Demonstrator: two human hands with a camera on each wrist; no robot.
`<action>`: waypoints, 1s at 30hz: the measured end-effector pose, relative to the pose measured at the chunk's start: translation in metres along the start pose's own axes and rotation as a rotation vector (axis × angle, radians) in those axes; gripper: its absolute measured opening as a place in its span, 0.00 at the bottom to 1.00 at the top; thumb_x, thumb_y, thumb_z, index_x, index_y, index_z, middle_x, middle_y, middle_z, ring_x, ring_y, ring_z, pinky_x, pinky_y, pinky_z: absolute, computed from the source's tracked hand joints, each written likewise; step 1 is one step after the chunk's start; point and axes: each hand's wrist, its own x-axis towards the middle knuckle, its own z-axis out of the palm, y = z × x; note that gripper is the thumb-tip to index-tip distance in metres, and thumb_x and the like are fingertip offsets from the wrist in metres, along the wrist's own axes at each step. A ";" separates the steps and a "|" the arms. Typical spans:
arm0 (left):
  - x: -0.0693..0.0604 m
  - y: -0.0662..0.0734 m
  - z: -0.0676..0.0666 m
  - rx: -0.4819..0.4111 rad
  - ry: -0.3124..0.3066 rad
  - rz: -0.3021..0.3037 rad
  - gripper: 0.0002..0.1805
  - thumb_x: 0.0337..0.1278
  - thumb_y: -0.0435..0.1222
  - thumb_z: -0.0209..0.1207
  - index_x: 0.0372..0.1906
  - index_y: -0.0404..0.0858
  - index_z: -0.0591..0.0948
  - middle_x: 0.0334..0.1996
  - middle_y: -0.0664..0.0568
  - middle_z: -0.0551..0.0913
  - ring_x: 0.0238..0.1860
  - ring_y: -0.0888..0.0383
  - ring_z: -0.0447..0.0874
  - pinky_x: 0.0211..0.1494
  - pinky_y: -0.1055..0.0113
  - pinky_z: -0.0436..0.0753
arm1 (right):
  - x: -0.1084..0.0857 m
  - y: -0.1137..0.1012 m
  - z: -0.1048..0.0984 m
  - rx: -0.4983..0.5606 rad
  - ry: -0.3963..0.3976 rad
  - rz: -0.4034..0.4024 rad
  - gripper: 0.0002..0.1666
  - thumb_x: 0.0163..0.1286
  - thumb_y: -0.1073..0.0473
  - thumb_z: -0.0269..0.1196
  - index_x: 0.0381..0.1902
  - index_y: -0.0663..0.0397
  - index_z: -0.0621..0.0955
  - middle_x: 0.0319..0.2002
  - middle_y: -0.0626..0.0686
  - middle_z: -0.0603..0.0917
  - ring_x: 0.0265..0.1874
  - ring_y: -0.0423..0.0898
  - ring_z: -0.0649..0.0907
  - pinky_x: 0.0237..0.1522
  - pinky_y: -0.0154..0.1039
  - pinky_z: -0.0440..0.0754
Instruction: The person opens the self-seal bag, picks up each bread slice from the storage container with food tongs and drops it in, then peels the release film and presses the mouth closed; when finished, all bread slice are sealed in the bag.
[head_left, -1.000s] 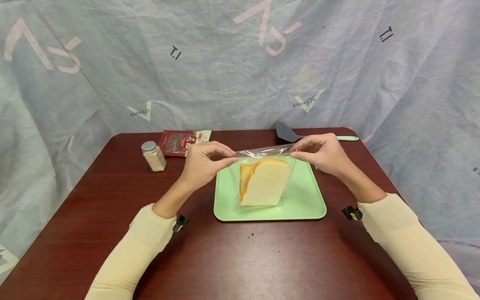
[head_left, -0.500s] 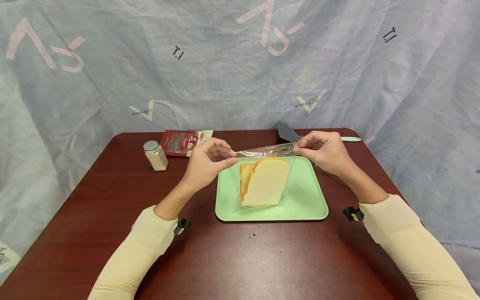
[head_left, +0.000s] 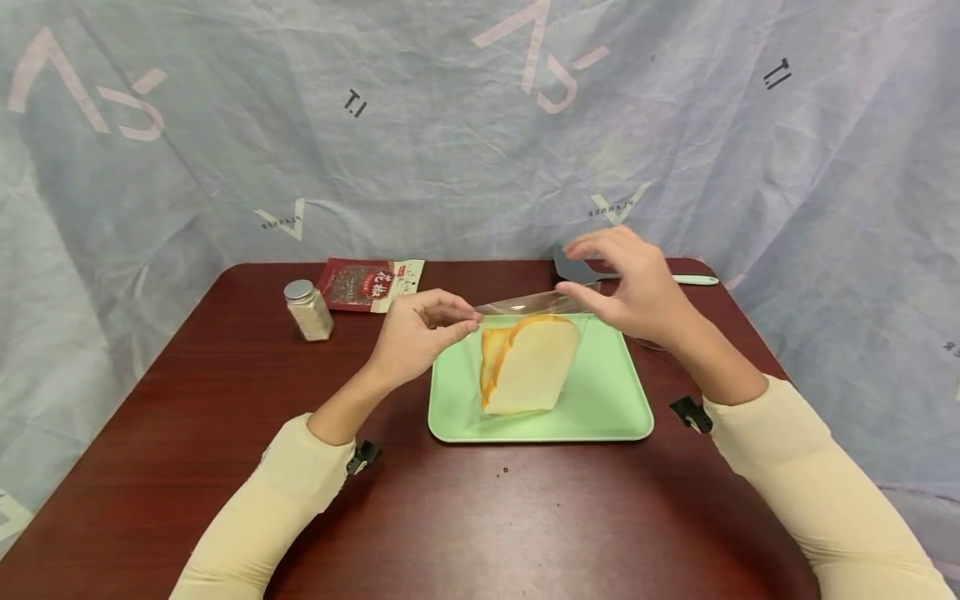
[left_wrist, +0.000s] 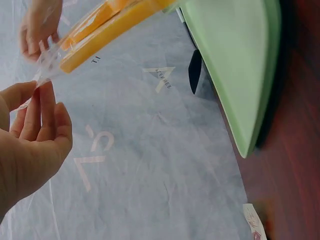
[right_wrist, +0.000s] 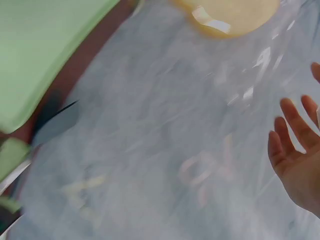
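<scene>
A clear plastic bag (head_left: 517, 308) with slices of bread (head_left: 534, 362) inside stands slightly tilted over the green tray (head_left: 611, 408). My left hand (head_left: 416, 337) pinches the bag's upper left corner between thumb and fingertips, also plain in the left wrist view, where the left hand (left_wrist: 40, 135) is below the bread's orange crust (left_wrist: 115, 32). By the bag's upper right corner, my right hand (head_left: 633, 287) has its thumb and fingers spread apart. In the right wrist view the right hand (right_wrist: 300, 155) shows extended fingers, apart from the bag's film.
A glass jar with a metal lid (head_left: 308, 312) stands left of the tray, near a red seasoning packet (head_left: 367, 285). Behind my right hand lies a grey spatula (head_left: 576, 268) with a pale green handle (head_left: 696, 280). A patterned cloth (head_left: 450, 150) hangs behind the dark red table (head_left: 420, 517).
My right hand has let go of the bag's right corner, spread its fingers and risen slightly. The left hand keeps its pinch, a little lower. The bread has barely shifted.
</scene>
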 end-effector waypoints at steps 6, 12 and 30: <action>-0.001 0.006 -0.001 0.014 -0.032 -0.004 0.05 0.54 0.27 0.69 0.36 0.35 0.87 0.33 0.48 0.89 0.35 0.55 0.88 0.36 0.65 0.83 | 0.036 -0.039 0.023 0.024 -0.357 -0.055 0.19 0.59 0.56 0.75 0.47 0.56 0.85 0.45 0.50 0.87 0.47 0.48 0.83 0.50 0.46 0.77; -0.002 0.009 0.000 0.007 -0.042 -0.022 0.05 0.54 0.27 0.69 0.37 0.35 0.86 0.33 0.47 0.89 0.35 0.55 0.88 0.36 0.64 0.82 | 0.050 -0.054 0.036 0.053 -0.560 0.032 0.12 0.61 0.64 0.71 0.43 0.57 0.86 0.37 0.48 0.88 0.37 0.42 0.87 0.40 0.40 0.83; -0.004 0.027 0.006 0.261 0.067 0.078 0.04 0.50 0.31 0.73 0.33 0.38 0.89 0.26 0.55 0.89 0.25 0.63 0.83 0.23 0.70 0.70 | 0.010 -0.009 0.020 0.132 -0.330 -0.033 0.11 0.54 0.63 0.77 0.36 0.54 0.89 0.33 0.45 0.90 0.31 0.38 0.88 0.32 0.36 0.84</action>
